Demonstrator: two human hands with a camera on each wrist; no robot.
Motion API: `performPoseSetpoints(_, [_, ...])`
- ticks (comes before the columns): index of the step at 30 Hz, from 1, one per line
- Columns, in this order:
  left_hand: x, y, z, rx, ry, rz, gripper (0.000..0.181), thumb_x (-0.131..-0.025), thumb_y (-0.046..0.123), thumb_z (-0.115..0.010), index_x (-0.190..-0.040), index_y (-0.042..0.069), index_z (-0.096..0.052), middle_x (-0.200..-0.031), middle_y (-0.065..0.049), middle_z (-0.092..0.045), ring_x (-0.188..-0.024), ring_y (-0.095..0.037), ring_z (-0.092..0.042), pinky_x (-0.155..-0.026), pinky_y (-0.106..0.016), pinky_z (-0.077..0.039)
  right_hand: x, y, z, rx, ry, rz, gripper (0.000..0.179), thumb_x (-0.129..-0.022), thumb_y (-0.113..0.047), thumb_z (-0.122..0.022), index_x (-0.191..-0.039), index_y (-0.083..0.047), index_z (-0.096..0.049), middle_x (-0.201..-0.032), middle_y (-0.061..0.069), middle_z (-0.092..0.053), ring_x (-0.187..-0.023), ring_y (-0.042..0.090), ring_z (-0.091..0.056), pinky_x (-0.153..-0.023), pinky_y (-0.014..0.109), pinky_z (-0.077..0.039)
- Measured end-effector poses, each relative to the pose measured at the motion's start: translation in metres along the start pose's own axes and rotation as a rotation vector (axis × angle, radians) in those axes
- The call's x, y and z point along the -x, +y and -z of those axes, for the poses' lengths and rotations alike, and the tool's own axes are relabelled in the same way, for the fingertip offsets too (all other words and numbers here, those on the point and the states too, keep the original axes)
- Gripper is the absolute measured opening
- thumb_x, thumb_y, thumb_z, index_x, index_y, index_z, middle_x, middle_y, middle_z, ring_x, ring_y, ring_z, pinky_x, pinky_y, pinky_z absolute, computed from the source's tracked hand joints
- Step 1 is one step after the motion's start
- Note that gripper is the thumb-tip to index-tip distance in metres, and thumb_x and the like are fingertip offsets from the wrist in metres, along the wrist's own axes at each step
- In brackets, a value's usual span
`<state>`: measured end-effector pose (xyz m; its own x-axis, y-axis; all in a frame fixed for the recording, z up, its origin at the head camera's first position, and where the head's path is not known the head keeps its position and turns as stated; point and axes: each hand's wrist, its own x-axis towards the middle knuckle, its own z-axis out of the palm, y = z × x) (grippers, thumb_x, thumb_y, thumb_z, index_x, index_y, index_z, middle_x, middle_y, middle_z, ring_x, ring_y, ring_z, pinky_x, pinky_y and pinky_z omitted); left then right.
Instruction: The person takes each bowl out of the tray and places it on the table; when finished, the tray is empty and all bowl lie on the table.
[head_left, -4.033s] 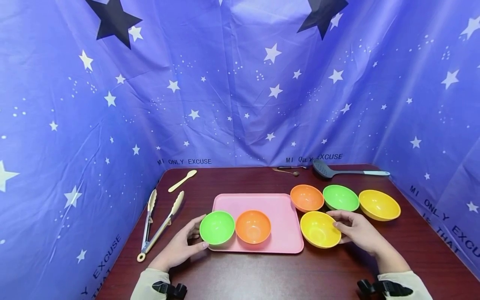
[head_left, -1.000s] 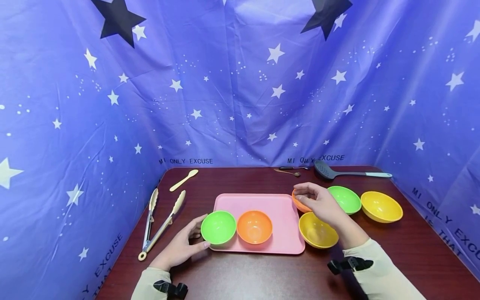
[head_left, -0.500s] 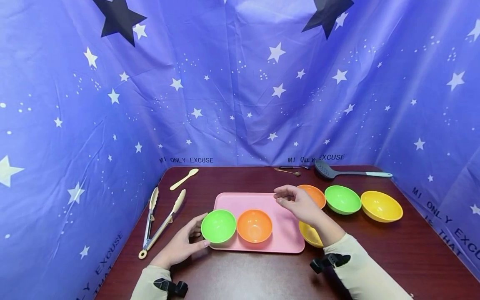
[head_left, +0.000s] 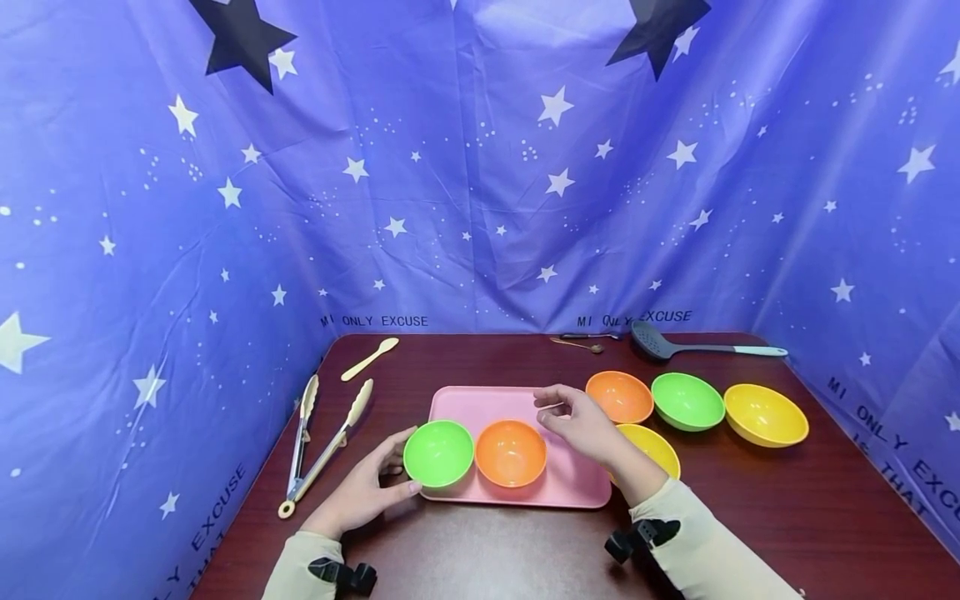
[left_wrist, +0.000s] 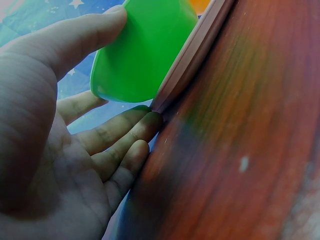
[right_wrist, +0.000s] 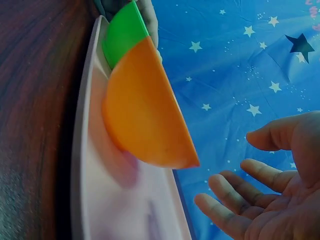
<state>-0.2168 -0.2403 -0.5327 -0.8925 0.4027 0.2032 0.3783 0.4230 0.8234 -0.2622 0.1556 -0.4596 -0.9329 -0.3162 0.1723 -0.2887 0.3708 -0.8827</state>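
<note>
My left hand (head_left: 366, 490) holds the green bowl (head_left: 438, 452) at its left side, thumb in front and fingers behind. In the left wrist view, the thumb tip lies against the wall of the green bowl (left_wrist: 145, 50), by the edge of the tray. Close beside the green bowl, an orange bowl (head_left: 512, 452) sits on the pink tray (head_left: 480, 402). Above the tray's right part hovers my right hand (head_left: 576, 423), its fingers loosely bent. The right wrist view shows nothing in the right hand (right_wrist: 270, 185), apart from the orange bowl (right_wrist: 145, 105).
Right of the tray stand a second orange bowl (head_left: 618, 397), a second green bowl (head_left: 687, 401) and two yellow bowls (head_left: 765, 414); my right forearm partly covers the nearer one. Tongs (head_left: 322, 450) and a cream spoon (head_left: 370, 360) lie left. A slotted turner (head_left: 656, 340) and small utensils lie at the back.
My right hand has left the near yellow bowl and moved left, past the second orange bowl, to above the tray. The left hand stays at the green bowl.
</note>
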Motion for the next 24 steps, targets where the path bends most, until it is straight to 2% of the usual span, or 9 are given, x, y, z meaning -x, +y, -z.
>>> performPoseSetpoints(3, [0.000, 0.000, 0.000, 0.002, 0.001, -0.002, 0.084, -0.091, 0.030, -0.084, -0.161, 0.017, -0.040, -0.128, 0.005, -0.065, -0.117, -0.019, -0.063, -0.102, -0.037, -0.051, 0.000, 0.001, -0.003, 0.006, -0.007, 0.035, 0.034, -0.096, -0.003, -0.070, -0.129, 0.006, -0.065, -0.123, 0.023, -0.069, -0.108, 0.034, -0.070, -0.088, 0.032, -0.056])
performPoseSetpoints(7, [0.000, -0.001, 0.000, 0.002, 0.001, -0.009, 0.083, -0.092, 0.029, -0.084, -0.161, 0.017, -0.040, -0.127, 0.005, -0.065, -0.117, -0.019, -0.063, -0.102, -0.037, -0.051, 0.002, 0.002, -0.008, 0.004, -0.012, 0.040, 0.037, -0.095, 0.000, -0.070, -0.130, 0.009, -0.064, -0.124, 0.028, -0.068, -0.108, 0.037, -0.069, -0.089, 0.036, -0.058])
performPoseSetpoints(13, [0.000, -0.001, 0.000, -0.002, 0.002, -0.008, 0.083, -0.092, 0.030, -0.084, -0.161, 0.018, -0.040, -0.128, 0.005, -0.065, -0.118, -0.018, -0.063, -0.102, -0.037, -0.051, 0.004, 0.000, -0.015, -0.009, -0.043, 0.021, 0.037, -0.097, 0.001, -0.067, -0.132, 0.012, -0.061, -0.127, 0.029, -0.065, -0.111, 0.042, -0.067, -0.085, 0.039, -0.060])
performPoseSetpoints(20, [0.000, 0.003, 0.001, -0.001, 0.003, 0.000, 0.085, -0.091, 0.030, -0.084, -0.162, 0.014, -0.039, -0.131, 0.004, -0.064, -0.119, -0.019, -0.062, -0.103, -0.037, -0.051, 0.003, 0.008, -0.020, -0.006, -0.069, -0.039, 0.034, -0.100, 0.001, -0.064, -0.133, 0.005, -0.063, -0.127, 0.027, -0.066, -0.113, 0.036, -0.066, -0.081, 0.033, -0.059])
performPoseSetpoints(24, [0.000, 0.002, 0.000, 0.001, 0.002, -0.002, 0.084, -0.092, 0.030, -0.084, -0.161, 0.015, -0.039, -0.131, 0.004, -0.064, -0.119, -0.020, -0.062, -0.103, -0.038, -0.051, 0.005, 0.007, -0.020, 0.023, -0.075, -0.031, 0.033, -0.100, 0.002, -0.063, -0.132, 0.008, -0.062, -0.124, 0.024, -0.068, -0.111, 0.036, -0.065, -0.082, 0.036, -0.060])
